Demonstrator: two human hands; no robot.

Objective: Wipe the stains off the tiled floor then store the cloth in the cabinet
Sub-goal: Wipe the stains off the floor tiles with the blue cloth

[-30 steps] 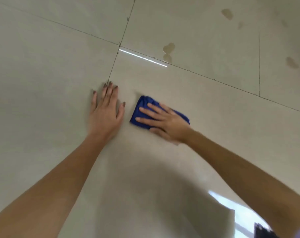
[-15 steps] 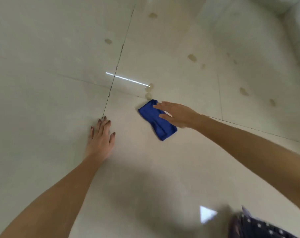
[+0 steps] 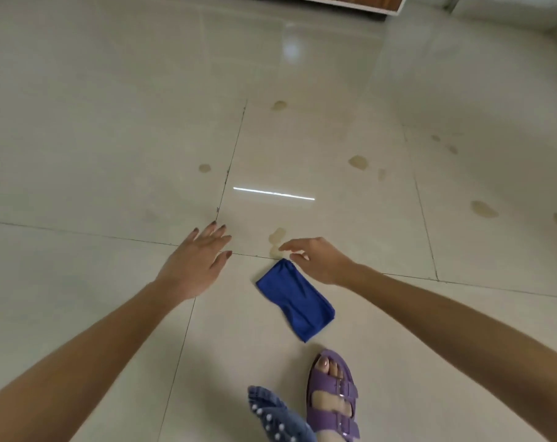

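A folded blue cloth (image 3: 294,299) lies flat on the pale tiled floor (image 3: 111,154). My right hand (image 3: 315,258) hovers just beyond the cloth's far end with relaxed fingers and holds nothing. My left hand (image 3: 197,263) is spread open to the left, lifted off the tile near a grout crossing. A pair of yellowish stains (image 3: 276,239) sits right ahead of the cloth. Other stains dot the tiles: (image 3: 204,168), (image 3: 358,162), (image 3: 483,209), (image 3: 279,105). The base of a wooden cabinet (image 3: 350,1) shows at the top edge.
My foot in a purple sandal (image 3: 333,397) stands near the bottom, with a studded denim hem (image 3: 275,416) beside it. A white wall base (image 3: 510,11) runs along the top right. A bright light streak (image 3: 272,193) reflects on the tile.
The view has pulled back and up, now showing my foot and the cabinet base. My right hand has let go of the cloth, and my left hand has lifted off the floor.
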